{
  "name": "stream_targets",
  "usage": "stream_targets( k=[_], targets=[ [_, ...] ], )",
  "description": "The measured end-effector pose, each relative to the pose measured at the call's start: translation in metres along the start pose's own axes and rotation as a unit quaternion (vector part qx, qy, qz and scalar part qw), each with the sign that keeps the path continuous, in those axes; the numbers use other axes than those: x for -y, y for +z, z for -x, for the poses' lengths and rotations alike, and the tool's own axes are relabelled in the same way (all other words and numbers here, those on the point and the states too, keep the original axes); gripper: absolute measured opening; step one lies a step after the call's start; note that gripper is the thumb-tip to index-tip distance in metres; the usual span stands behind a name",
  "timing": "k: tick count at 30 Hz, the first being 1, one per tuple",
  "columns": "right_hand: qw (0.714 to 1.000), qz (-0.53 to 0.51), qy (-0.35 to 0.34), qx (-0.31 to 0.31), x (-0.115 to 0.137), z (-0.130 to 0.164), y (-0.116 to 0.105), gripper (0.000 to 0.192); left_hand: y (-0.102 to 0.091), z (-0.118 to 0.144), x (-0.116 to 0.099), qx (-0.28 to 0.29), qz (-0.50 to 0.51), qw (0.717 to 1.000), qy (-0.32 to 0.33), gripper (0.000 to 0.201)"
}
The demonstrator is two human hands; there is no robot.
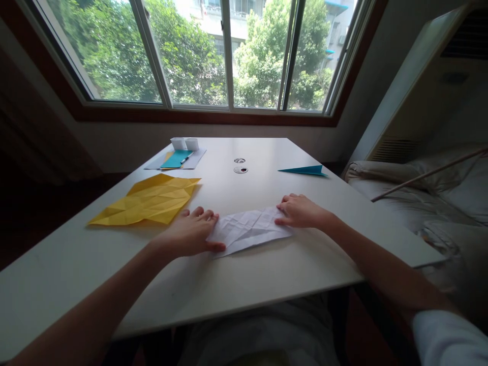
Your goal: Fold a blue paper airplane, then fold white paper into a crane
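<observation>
A: Two hands on one sheet. We've got the left hand (190,235) flat, fingers spread, pressing the left end of the creased white paper sheet (249,230); the right hand (301,210) lies open on its right end, fingertips down. Neither is gripping, both just pin it to the white counter (244,284).

B: Why both ends?

A: Prob. bc the paper is springy w/ creases. Weight at each end keeps it flat and stops it sliding, we'd judge.

B: Where's it sit, and how's it look?

A: Near the front edge, approx. centre, right before us. It's a long, folded shape w/ a grid of fine crease lines and a diagonal flap along the near side; the near left tip pokes out under the left thumb.

B: Other stuff?

A: Crumpled yellow folded paper (148,201) just beside the left hand, not touching the white one. Teal folded paper piece (305,170) well apart, far right. A teal sheet w/ a pen (177,159) sits at the far side, w/ small white boxes (184,143) behind it.
</observation>
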State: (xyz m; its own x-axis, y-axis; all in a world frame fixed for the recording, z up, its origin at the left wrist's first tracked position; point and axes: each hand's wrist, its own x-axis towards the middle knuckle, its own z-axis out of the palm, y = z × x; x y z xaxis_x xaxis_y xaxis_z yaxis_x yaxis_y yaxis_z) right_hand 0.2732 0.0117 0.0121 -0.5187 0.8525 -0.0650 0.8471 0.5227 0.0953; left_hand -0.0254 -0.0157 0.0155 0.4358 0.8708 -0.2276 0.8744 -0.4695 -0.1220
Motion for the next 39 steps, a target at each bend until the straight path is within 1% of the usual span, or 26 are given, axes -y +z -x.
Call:
stream_targets(
  k=[3, 5, 6, 8, 10, 11, 12, 14, 16, 21, 24, 25, 26, 27, 28, 30, 32, 33, 34, 35, 36, 39],
  targets=[
    [0.999, 0.015, 0.029, -0.001, 0.003, 0.002, -0.001, 0.051, 0.0, 0.0, -0.001, 0.005, 0.005, 1.0, -0.019, 0.091],
    [0.999, 0.011, 0.032, -0.035, 0.004, 0.002, 0.0, 0.056, 0.0, -0.001, 0.001, 0.014, 0.013, 0.999, -0.028, 0.096],
    [0.998, 0.003, 0.019, -0.061, 0.005, 0.003, 0.0, 0.061, 0.001, -0.001, 0.002, 0.019, 0.017, 0.999, -0.027, 0.097],
    [0.994, -0.028, -0.044, -0.1, 0.008, 0.005, -0.002, 0.075, 0.003, -0.001, 0.005, 0.016, 0.021, 0.999, -0.018, 0.095],
    [0.983, -0.069, -0.141, -0.095, 0.013, 0.008, -0.004, 0.083, 0.006, -0.002, 0.008, -0.004, 0.018, 1.0, -0.012, 0.092],
    [0.975, -0.087, -0.185, -0.081, 0.016, 0.01, -0.005, 0.083, 0.007, -0.002, 0.01, -0.017, 0.017, 1.0, -0.009, 0.09],
    [0.969, -0.098, -0.217, -0.069, 0.018, 0.011, -0.006, 0.08, 0.008, -0.003, 0.011, -0.028, 0.018, 0.999, -0.005, 0.088],
    [0.961, -0.108, -0.248, -0.056, 0.023, 0.013, -0.008, 0.069, 0.01, -0.005, 0.015, -0.041, 0.028, 0.999, 0.006, 0.084],
    [0.961, -0.108, -0.25, -0.058, 0.026, 0.014, -0.009, 0.058, 0.012, -0.007, 0.019, -0.046, 0.04, 0.998, 0.016, 0.08],
    [0.96, -0.111, -0.247, -0.074, 0.024, 0.018, -0.016, 0.04, 0.017, -0.01, 0.029, -0.058, 0.047, 0.997, 0.028, 0.076],
    [0.957, -0.117, -0.25, -0.084, 0.02, 0.019, -0.019, 0.032, 0.019, -0.012, 0.033, -0.052, 0.044, 0.997, 0.031, 0.074],
    [0.957, -0.117, -0.251, -0.091, 0.019, 0.02, -0.019, 0.03, 0.019, -0.012, 0.034, -0.055, 0.04, 0.997, 0.036, 0.073],
    [0.956, -0.116, -0.25, -0.1, 0.017, 0.02, -0.019, 0.028, 0.018, -0.013, 0.033, -0.07, 0.034, 0.996, 0.041, 0.07],
    [0.956, -0.114, -0.246, -0.112, 0.016, 0.019, -0.019, 0.026, 0.015, -0.014, 0.033, -0.1, 0.028, 0.994, 0.044, 0.067],
    [0.956, -0.113, -0.238, -0.125, 0.016, 0.019, -0.019, 0.025, 0.012, -0.014, 0.031, -0.142, 0.023, 0.988, 0.047, 0.062],
    [0.961, -0.113, -0.193, -0.161, 0.015, 0.019, -0.019, 0.025, 0.004, -0.014, 0.025, -0.259, 0.024, 0.965, 0.042, 0.052],
    [0.966, -0.121, -0.107, -0.204, 0.016, 0.018, -0.019, 0.025, -0.003, -0.013, 0.018, -0.367, 0.045, 0.928, 0.039, 0.042],
    [0.964, -0.132, -0.054, -0.224, 0.016, 0.018, -0.019, 0.025, -0.005, -0.012, 0.013, -0.411, 0.057, 0.909, 0.037, 0.038],
    [0.96, -0.146, -0.005, -0.24, 0.015, 0.017, -0.019, 0.026, -0.007, -0.01, 0.008, -0.443, 0.066, 0.893, 0.041, 0.034],
    [0.953, -0.164, 0.035, -0.252, 0.013, 0.017, -0.019, 0.027, -0.007, -0.008, 0.003, -0.462, 0.067, 0.883, 0.052, 0.031],
    [0.947, -0.181, 0.061, -0.26, 0.011, 0.016, -0.019, 0.028, -0.007, -0.006, -0.001, -0.468, 0.06, 0.879, 0.067, 0.029],
    [0.935, -0.215, 0.091, -0.268, 0.001, 0.012, -0.017, 0.03, -0.005, 0.001, -0.014, -0.468, 0.031, 0.877, 0.107, 0.028]
  ],
)
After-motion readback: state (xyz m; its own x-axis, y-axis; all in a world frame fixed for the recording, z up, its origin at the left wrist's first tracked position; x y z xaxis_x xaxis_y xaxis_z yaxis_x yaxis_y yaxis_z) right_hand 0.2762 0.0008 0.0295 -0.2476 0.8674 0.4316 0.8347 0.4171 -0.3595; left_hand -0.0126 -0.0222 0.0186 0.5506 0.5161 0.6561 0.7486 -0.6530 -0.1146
